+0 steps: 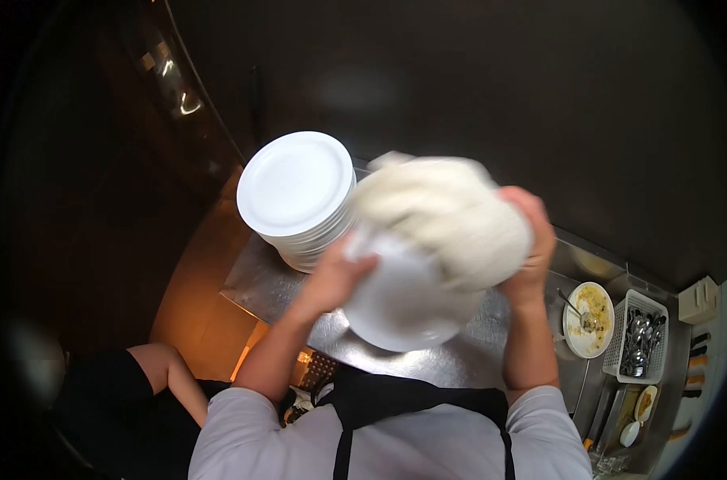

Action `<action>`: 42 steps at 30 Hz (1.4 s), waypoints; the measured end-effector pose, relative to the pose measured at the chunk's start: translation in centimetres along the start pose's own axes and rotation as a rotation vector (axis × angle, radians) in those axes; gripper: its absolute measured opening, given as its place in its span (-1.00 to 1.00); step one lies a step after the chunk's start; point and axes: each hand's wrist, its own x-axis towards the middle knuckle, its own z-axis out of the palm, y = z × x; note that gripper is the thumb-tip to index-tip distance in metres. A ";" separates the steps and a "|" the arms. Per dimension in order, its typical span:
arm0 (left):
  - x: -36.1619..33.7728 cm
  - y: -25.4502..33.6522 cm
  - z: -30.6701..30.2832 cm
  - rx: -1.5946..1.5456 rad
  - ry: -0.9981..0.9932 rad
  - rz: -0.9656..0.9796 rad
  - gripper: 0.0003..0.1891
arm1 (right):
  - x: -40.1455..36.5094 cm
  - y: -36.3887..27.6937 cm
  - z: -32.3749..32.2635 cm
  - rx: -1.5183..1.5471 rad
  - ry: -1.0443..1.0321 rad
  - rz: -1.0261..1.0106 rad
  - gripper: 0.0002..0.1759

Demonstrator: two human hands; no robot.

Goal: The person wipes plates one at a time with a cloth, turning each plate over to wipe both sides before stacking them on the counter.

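My left hand [341, 274] grips the left rim of a white plate [407, 308], its thumb on the upper face. A cream cloth [451, 212], smeared by motion, covers the far part of that plate. At the cloth's right edge, my right hand [531, 240] is closed on it, with most of its fingers hidden behind the fabric. A tall stack of white plates [298, 186] stands just beyond my left hand. Both the held plate and the cloth are above a steel counter [479, 340].
To the right, a bowl [587, 320] holds food remains and a spoon, beside a white basket [637, 336] of cutlery. Small dishes [645, 402] sit nearer me. Several knives [695, 360] hang on the right wall. Another person's arm [171, 372] shows at lower left.
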 end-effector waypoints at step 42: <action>0.4 -12.2 3.0 -0.043 -0.048 -0.069 -0.15 | -14.5 15.7 0.3 -0.962 -0.120 0.649 -0.23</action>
